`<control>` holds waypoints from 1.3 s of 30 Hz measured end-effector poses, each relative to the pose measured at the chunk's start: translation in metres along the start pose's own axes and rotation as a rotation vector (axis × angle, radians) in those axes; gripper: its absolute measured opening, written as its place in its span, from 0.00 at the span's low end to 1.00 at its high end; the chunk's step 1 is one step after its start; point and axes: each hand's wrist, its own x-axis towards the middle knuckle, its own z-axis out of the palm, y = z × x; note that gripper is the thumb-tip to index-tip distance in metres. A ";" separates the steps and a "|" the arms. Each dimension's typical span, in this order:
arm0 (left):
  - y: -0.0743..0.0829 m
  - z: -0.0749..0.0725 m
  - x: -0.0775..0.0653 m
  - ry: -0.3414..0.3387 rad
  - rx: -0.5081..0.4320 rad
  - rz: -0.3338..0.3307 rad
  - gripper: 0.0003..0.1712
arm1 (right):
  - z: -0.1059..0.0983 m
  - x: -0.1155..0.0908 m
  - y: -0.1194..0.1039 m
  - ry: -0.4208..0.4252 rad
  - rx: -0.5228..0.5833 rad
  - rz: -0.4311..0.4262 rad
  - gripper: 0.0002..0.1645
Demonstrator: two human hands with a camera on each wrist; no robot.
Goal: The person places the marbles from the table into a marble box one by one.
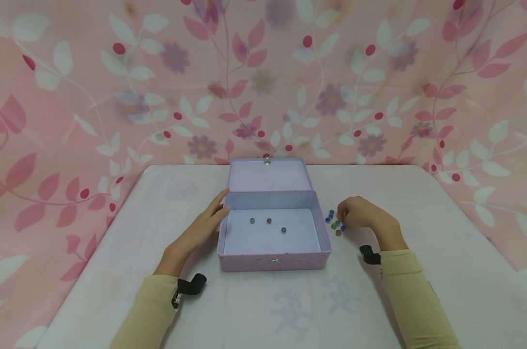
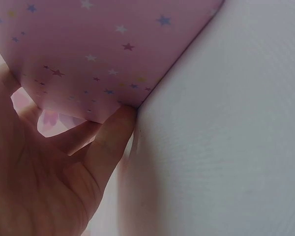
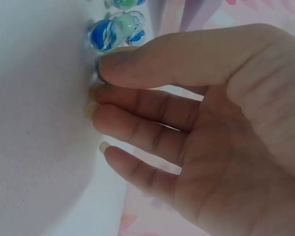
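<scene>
An open lilac tin box (image 1: pixel 275 262) stands on the table, its lid tipped back; three marbles (image 1: pixel 252 220) lie apart on its floor. At the box's left side, my left hand (image 1: pixel 198 231) holds the rear corner. The left wrist view shows its fingers (image 2: pixel 115 132) against the star-printed wall (image 2: pixel 103 54), some passing behind its edge. Right of the box, my right hand (image 1: pixel 363 213) reaches down to a group of glass marbles (image 1: pixel 334 226). Its thumb and forefinger pinch a marble, mostly hidden behind the thumb. Blue and green swirled marbles (image 3: pixel 105 35) lie beside the thumb.
A white cloth with faint blue markings covers the table (image 1: pixel 246 310). Behind and along the sides hangs a pink floral curtain (image 1: pixel 263 82). The raised lid (image 1: pixel 270 175) leans toward the curtain at the table's far edge. Each wrist carries a black camera mount (image 1: pixel 193 284).
</scene>
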 end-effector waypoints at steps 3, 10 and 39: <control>0.007 0.000 -0.004 -0.009 0.001 -0.011 0.37 | -0.001 0.000 -0.001 -0.003 -0.008 0.003 0.11; 0.033 -0.003 -0.020 -0.027 0.006 -0.017 0.38 | -0.005 -0.004 -0.005 0.013 -0.029 0.008 0.09; 0.025 -0.003 -0.014 -0.027 -0.016 -0.014 0.38 | -0.023 -0.011 -0.026 0.240 -0.005 -0.106 0.11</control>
